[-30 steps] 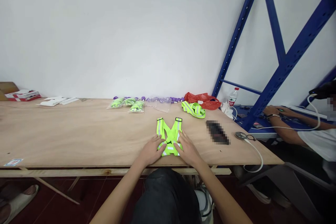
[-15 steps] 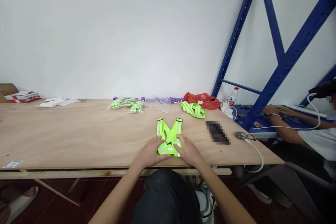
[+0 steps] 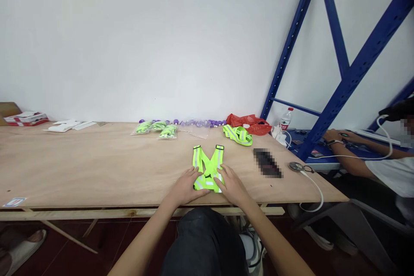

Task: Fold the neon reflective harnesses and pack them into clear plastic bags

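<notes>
A neon yellow-green reflective vest [image 3: 209, 167] with grey stripes and black buckles lies flat on the wooden table, near its front edge. On the vest's lower left side rests my left hand [image 3: 187, 186], fingers spread. My right hand [image 3: 232, 184] lies over the lower right side, its fingers apart too. Parts of the vest's lower edges are hidden under both hands. Farther back, several clear bags with folded green straps [image 3: 168, 131] sit left of centre, and a loose bundle of green reflective straps [image 3: 238, 135] lies to the right.
A red plastic bag [image 3: 250, 124], purple items [image 3: 217, 123] and empty clear bags line the wall. A blurred dark object [image 3: 268, 163] and a round device [image 3: 296, 166] with a white cable lie right. Beyond the blue rack [image 3: 336, 99], another person's arms rest on a blue table.
</notes>
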Available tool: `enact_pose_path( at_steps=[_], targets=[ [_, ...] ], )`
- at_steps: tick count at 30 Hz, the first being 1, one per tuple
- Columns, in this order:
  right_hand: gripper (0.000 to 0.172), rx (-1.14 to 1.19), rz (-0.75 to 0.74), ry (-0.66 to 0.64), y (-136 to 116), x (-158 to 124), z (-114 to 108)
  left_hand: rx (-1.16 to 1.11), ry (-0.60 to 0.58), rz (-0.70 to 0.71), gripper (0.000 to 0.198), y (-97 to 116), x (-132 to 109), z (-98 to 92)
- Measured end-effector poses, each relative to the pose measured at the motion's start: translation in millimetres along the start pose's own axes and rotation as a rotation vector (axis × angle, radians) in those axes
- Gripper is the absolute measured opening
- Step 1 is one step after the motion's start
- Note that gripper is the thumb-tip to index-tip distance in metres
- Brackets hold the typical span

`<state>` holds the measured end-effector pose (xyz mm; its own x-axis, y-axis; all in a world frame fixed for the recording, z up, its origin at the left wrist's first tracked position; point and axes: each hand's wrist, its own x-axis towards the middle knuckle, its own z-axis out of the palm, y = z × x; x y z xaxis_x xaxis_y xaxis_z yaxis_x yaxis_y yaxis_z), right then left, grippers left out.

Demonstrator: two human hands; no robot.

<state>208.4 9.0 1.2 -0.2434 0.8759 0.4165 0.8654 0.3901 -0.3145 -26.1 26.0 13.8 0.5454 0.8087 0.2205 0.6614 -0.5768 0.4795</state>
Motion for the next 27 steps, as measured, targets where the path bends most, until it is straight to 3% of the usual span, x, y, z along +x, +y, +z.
enact_pose_path(
  at_steps=[27],
  targets=[
    [0.039,0.033,-0.012,-0.04,0.2,2.7,-5.4,0.035,-0.031,0.138,0.066,-1.5,4.9,-0.4]
  ],
)
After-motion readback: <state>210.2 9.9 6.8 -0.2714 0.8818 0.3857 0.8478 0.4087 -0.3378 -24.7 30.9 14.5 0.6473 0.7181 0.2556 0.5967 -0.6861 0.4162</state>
